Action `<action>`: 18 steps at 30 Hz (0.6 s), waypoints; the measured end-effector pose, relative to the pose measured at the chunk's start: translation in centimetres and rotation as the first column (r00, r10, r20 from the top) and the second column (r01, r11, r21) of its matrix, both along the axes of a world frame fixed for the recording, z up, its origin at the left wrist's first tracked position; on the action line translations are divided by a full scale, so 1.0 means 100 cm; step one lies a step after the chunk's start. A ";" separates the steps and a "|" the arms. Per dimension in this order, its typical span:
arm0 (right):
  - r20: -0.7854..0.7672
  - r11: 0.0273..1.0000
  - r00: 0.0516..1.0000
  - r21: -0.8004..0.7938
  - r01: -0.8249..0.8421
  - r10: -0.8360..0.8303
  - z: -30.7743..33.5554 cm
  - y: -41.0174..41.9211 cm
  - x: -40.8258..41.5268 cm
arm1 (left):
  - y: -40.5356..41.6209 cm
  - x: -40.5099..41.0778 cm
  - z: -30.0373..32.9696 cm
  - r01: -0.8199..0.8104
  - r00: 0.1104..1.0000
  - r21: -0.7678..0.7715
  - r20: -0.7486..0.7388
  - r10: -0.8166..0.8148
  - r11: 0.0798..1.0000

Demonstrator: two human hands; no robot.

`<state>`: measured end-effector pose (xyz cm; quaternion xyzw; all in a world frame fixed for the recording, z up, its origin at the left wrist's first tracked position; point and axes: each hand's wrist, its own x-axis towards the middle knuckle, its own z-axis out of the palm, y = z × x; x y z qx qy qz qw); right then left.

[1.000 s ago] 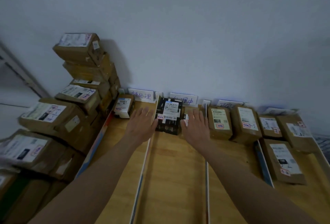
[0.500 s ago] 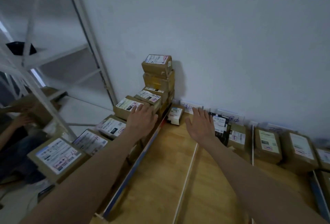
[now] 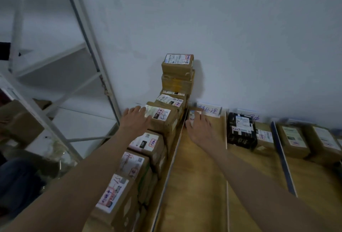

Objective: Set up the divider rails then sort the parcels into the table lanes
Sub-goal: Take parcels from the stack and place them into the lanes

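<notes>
A row of stacked brown parcels [image 3: 148, 144] runs along the table's left edge, rising to a tall pile [image 3: 177, 72] against the wall. My left hand [image 3: 135, 120] lies with straight fingers on the left end of a stacked parcel marked "4-3" [image 3: 164, 120]. My right hand [image 3: 199, 130] reaches with straight fingers over a small parcel [image 3: 192, 115] at the far end of the first lane, just right of the pile. White divider rails [image 3: 226, 139] and a blue rail [image 3: 281, 155] split the wooden table [image 3: 196, 185] into lanes.
A black parcel [image 3: 240, 130] and a small brown one [image 3: 262, 137] lie in the second lane. Brown parcels [image 3: 294, 139] fill the lanes further right. Handwritten lane cards [image 3: 209, 110] stand against the wall. A white metal rack [image 3: 88, 46] stands left of the table.
The view swung left from the black parcel to the stack. My left hand moved onto the "4-3" parcel, and my right hand moved left across the first lane to the small parcel.
</notes>
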<state>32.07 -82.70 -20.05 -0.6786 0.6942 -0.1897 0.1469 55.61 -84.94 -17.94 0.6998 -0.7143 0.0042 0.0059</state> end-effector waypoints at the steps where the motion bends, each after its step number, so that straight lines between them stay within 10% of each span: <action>1: 0.012 1.000 1.000 0.013 0.023 -0.023 -0.002 -0.004 0.012 | -0.008 0.010 -0.002 0.013 1.000 0.005 -0.015 -0.013 1.000; 18: 0.359 0.935 0.890 0.311 0.168 -0.280 -0.036 -0.078 0.098 | -0.102 0.056 -0.068 0.103 0.875 0.268 -0.482 0.041 0.958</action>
